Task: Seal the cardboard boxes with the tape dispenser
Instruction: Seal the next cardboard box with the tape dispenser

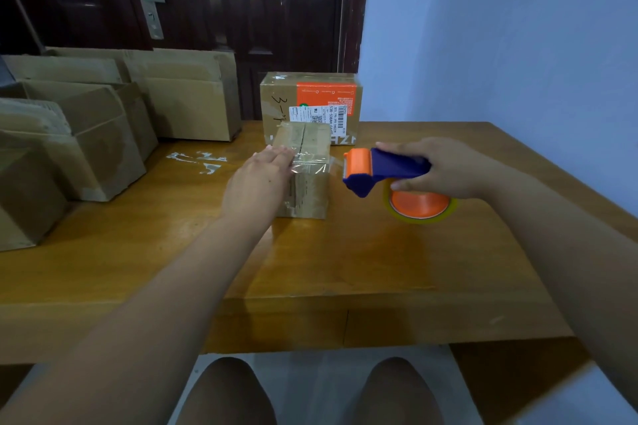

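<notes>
Wooden worktop (379, 262), dark door at 12 o'clock, pale wall at 2. Small box (307, 190) sat mid-worktop. Bigger labelled box (310, 97) was right behind it at 12, open boxes (103, 134) stacked at 9 to 10, tape scraps (200, 160) stuck on the wood at 10.

Step in hand, my read: sealing the small box, strip run crosswise over the top. Clear tape (310, 164) lay across the lid and bridged off the 3 o'clock edge to the tape dispenser (379, 169), which hung just beside the box.

Left grip (266, 169): fingers straight and flat on the lid's 9 o'clock edge, pressing the tape end down, wrapped round nothing.

Right grip (445, 169): fingers curled round the dispenser handle, thumb near the roll (419, 207).

Next, probably: carry the dispenser down the 3 o'clock side, stick the tape there, tilt the blade in, tear. Without left-hand pressure on the lid, the strip would likely lift.
</notes>
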